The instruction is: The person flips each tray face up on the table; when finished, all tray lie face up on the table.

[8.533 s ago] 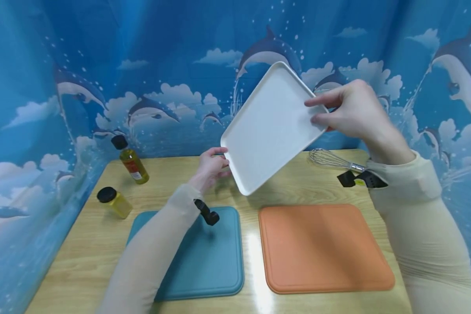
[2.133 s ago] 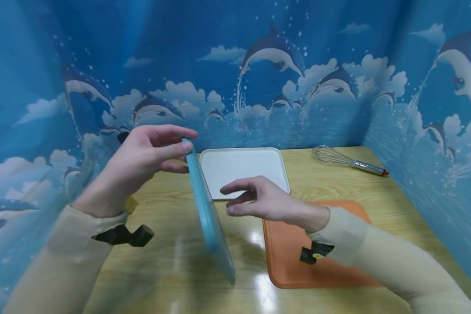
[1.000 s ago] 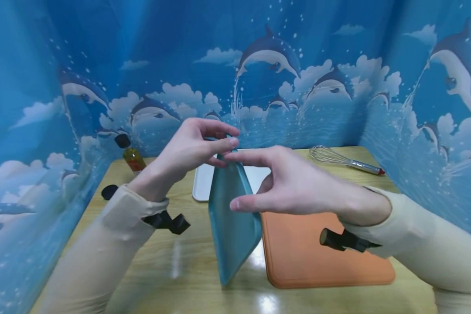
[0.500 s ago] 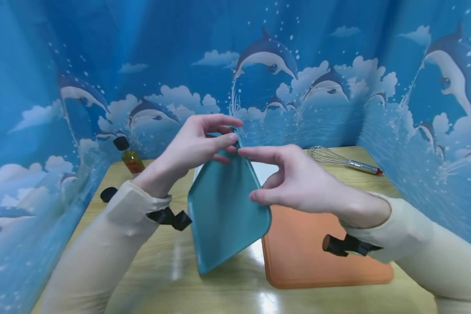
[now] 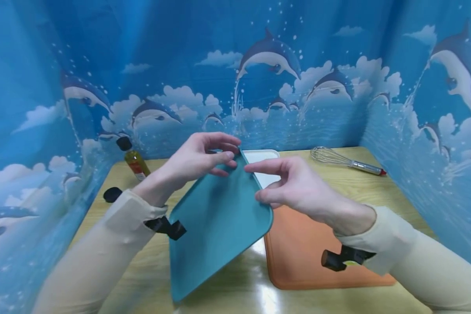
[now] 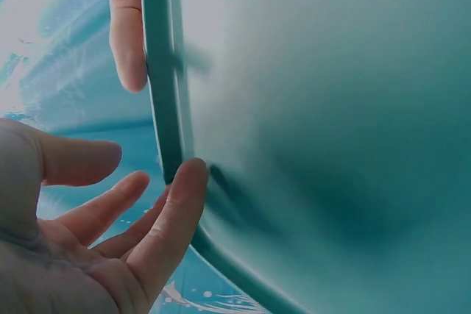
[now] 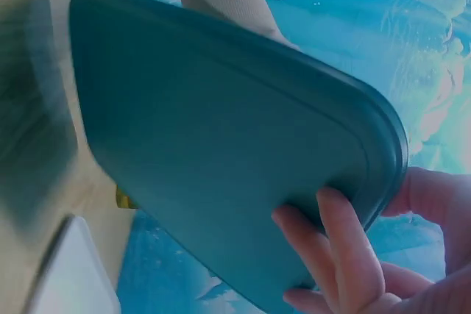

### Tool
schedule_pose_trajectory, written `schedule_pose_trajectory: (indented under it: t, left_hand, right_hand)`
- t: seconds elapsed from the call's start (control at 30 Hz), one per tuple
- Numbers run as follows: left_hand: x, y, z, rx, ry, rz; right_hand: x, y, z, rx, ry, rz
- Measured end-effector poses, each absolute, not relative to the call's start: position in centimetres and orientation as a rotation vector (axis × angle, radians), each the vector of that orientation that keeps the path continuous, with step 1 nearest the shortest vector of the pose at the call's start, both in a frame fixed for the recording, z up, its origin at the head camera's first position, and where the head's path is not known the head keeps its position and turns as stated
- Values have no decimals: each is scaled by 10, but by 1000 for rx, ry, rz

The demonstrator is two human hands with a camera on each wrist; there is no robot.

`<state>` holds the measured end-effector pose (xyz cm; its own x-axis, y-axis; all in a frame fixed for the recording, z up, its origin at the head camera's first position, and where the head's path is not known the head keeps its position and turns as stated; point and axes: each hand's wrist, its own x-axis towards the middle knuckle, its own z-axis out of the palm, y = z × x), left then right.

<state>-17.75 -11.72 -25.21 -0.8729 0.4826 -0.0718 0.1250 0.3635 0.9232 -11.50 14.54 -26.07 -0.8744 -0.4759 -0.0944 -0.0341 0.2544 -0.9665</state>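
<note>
Fingers (image 7: 347, 237) of our right hand (image 5: 298, 187) pinch the teal tray (image 5: 220, 218), tilted over the table (image 5: 298, 303); our left hand (image 5: 196, 157), loose-fingered, touches its corner. We see an orange tray (image 5: 298, 255) and whisk (image 5: 345, 161) to its right, a white tray (image 5: 264, 158) behind, a bottle (image 5: 136, 163) and perhaps a lid (image 5: 112, 194) left.

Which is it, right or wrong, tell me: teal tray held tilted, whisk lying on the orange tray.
Wrong about the whisk: the head view shows it on the table, beyond the orange tray. The teal tray is indeed held tilted.
</note>
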Motion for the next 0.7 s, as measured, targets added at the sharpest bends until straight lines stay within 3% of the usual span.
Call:
schedule_pose_trajectory:
  t: [0.33, 0.7]
  left_hand:
    - [-181, -125, -263, 567, 2269, 1444]
    - [-176, -189, -290, 408, 2405, 1236]
  right_hand:
    - [-124, 149, -285, -338, 1986, -1818]
    - [-119, 161, -311, -209, 1895, -1983]
